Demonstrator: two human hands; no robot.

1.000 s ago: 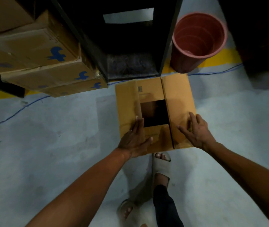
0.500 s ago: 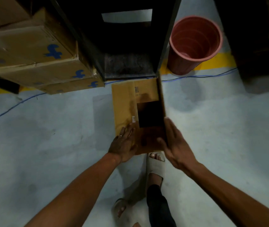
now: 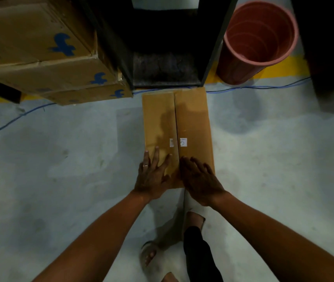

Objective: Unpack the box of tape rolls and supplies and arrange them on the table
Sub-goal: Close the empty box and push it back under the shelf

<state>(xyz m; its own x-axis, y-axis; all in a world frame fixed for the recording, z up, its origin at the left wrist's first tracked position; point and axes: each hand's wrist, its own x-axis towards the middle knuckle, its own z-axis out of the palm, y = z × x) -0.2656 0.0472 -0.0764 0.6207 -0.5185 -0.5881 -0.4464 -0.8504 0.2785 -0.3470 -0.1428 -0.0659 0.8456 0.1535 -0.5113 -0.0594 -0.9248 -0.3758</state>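
**Box on floor, flaps down: contents at risk if lifted carelessly**

The cardboard box (image 3: 177,127) lies on the floor (image 3: 60,169), directly under both hands. Left hand (image 3: 152,176) and right hand (image 3: 200,181) press flat, fingers spread, on its near end. The centre seam looks untaped; flaps could spring apart on lifting. The blue cable (image 3: 253,87) beyond is a snag hazard.

Looks like a warehouse or stockroom. Bare grey concrete floor (image 3: 60,180) w/ a yellow painted line (image 3: 280,66) along the back, like aisle markings. Stack of big shipping cartons (image 3: 40,58) on the left, each w/ a blue printed logo. Dark metal rack frame (image 3: 166,47) straight ahead, standing on the floor. Reddish plastic bin (image 3: 257,41) next to it on the right. Thin blue cable (image 3: 253,88) trailing loose across the floor. Dim lighting, no home or office furniture feel.
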